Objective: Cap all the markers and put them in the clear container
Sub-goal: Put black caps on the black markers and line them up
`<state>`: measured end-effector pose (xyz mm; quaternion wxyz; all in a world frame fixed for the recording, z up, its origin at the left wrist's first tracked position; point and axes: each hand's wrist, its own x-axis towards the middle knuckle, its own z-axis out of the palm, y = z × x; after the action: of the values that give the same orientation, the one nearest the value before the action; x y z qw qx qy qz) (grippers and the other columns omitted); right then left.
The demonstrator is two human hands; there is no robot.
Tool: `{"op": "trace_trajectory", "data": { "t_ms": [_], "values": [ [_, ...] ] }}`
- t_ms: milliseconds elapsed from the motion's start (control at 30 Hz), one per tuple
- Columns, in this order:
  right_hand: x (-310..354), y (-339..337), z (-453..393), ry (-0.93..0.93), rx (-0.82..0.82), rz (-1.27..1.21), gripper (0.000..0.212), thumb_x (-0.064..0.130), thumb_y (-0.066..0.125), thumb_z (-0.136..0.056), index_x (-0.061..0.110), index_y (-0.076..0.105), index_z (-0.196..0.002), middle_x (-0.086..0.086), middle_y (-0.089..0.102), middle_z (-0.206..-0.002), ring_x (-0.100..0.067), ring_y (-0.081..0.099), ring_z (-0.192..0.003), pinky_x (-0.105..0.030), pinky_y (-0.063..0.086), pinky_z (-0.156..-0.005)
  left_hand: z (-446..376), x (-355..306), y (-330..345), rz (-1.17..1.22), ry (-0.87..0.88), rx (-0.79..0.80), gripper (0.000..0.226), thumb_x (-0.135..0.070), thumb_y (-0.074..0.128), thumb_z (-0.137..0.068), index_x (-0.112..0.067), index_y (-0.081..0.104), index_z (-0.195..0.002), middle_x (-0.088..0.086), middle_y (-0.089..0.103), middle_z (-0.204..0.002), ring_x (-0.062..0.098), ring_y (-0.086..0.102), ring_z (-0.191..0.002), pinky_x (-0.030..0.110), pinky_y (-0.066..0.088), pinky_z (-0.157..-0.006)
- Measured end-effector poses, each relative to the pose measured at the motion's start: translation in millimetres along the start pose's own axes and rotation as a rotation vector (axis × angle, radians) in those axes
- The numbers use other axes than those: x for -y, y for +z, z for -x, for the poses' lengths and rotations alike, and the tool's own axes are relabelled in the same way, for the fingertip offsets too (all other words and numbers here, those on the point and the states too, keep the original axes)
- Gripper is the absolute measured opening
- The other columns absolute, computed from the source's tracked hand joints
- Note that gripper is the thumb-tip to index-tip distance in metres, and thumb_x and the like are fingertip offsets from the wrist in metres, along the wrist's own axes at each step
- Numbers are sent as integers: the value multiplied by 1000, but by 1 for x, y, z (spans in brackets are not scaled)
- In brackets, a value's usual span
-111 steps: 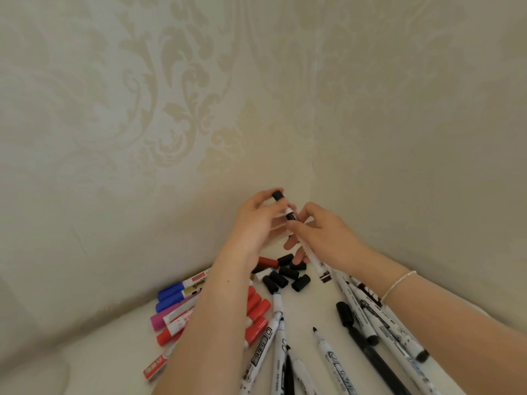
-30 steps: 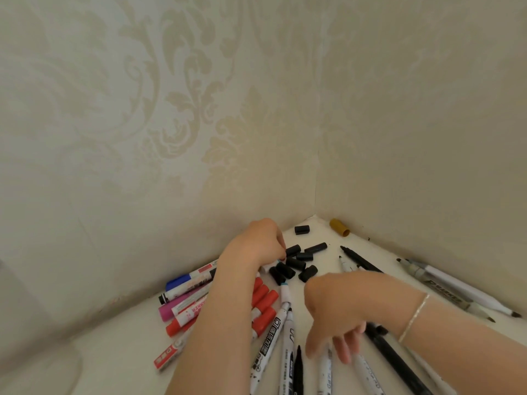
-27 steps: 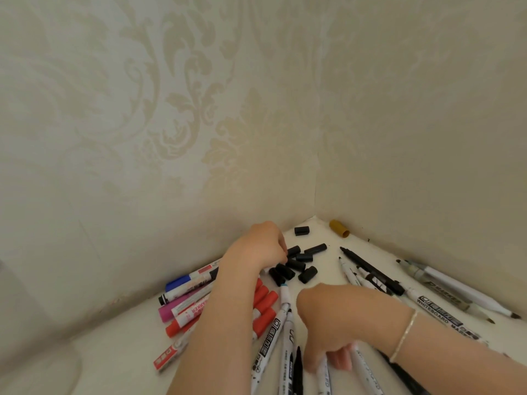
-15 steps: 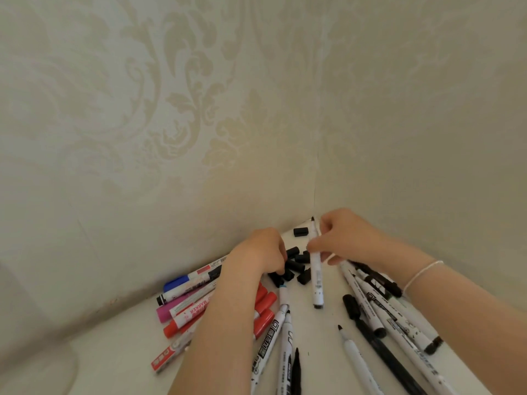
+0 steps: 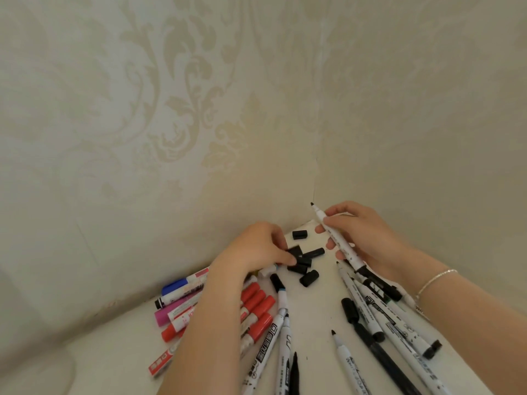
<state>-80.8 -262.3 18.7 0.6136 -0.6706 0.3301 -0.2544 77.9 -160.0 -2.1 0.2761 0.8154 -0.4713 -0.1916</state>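
My right hand [image 5: 362,238] grips an uncapped white marker [image 5: 336,238], its black tip pointing up toward the wall corner. My left hand [image 5: 256,249] pinches a black cap [image 5: 295,251] at the edge of a small heap of loose black caps [image 5: 306,266]. Another black cap [image 5: 299,234] lies alone nearer the corner. Red, blue and pink capped markers [image 5: 253,306] lie under my left forearm. Several white markers [image 5: 370,309], some uncapped, spread across the white table [image 5: 313,315]. The clear container shows faintly at the bottom left [image 5: 37,374].
Two patterned cream walls meet in a corner [image 5: 315,181] right behind the caps, closing in the table at the back and the right. More white markers [image 5: 273,343] lie between my forearms, pointing toward me.
My right hand has picked an uncapped white marker off the table and lifted it toward the corner. My left hand has stayed at the cap heap and now pinches one cap.
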Motion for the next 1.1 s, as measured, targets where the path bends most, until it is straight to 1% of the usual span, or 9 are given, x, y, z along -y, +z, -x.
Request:
{"op": "trace_trajectory", "data": {
  "t_ms": [100,167,267,533,733,800,933,1000,1100],
  "values": [
    [4,2,4,-85,85,43,14,7,56,-91,6,63,-103,-12,73,-90,-21,54,-54,-26,41,-40,5,-2,-11,199,55,-157,24,-23,82,-72,-19,61,-83,2,69,-91,18,65,-81,32,52,-74],
    [8,5,6,-123,112,83,14,6,58,-89,7,65,-101,-11,73,-89,-20,53,-52,-27,41,-41,8,-4,-16,290,86,-215,23,-22,81,-74,-24,63,-87,-4,68,-92,14,64,-78,27,50,-71],
    [13,9,9,-162,126,147,14,6,61,-86,9,67,-98,-9,74,-87,-19,53,-50,-26,40,-40,11,-6,-21,368,117,-244,21,-19,80,-76,-30,66,-88,-11,68,-93,11,66,-81,20,45,-68],
    [17,14,9,-206,67,316,12,8,65,-82,16,69,-90,-5,73,-81,-16,53,-48,-25,40,-40,14,-8,-25,382,143,-250,20,-13,78,-77,-27,69,-88,-15,69,-94,-4,65,-78,10,39,-63],
    [19,11,8,-227,70,436,15,10,67,-81,21,70,-89,2,72,-81,-15,56,-53,-25,44,-43,14,-4,-29,373,154,-256,22,-14,77,-78,-33,69,-86,-14,67,-98,4,67,-86,20,44,-76],
    [20,11,9,-249,44,415,12,13,67,-82,21,70,-89,3,71,-80,-12,55,-51,-25,44,-44,13,-3,-30,399,138,-290,18,-19,75,-81,-31,69,-93,-11,67,-99,7,66,-88,23,48,-79],
    [22,13,14,-284,30,310,7,22,69,-83,19,70,-89,0,71,-78,-9,51,-45,-24,43,-44,11,-3,-29,733,55,-271,25,-18,59,-95,-20,61,-119,2,71,-101,10,66,-87,24,54,-78],
    [22,14,15,-288,44,308,8,18,68,-83,19,70,-91,0,72,-79,-12,54,-50,-25,43,-43,10,-6,-27,954,11,-185,25,-15,54,-98,-20,61,-122,5,74,-101,11,66,-88,25,54,-76],
    [21,15,13,-293,39,348,11,16,68,-83,21,70,-92,3,71,-80,-13,57,-53,-24,43,-43,9,-10,-27,1205,-25,-90,25,-12,53,-98,-8,61,-121,10,74,-102,13,69,-85,27,56,-72]
  ]
}}
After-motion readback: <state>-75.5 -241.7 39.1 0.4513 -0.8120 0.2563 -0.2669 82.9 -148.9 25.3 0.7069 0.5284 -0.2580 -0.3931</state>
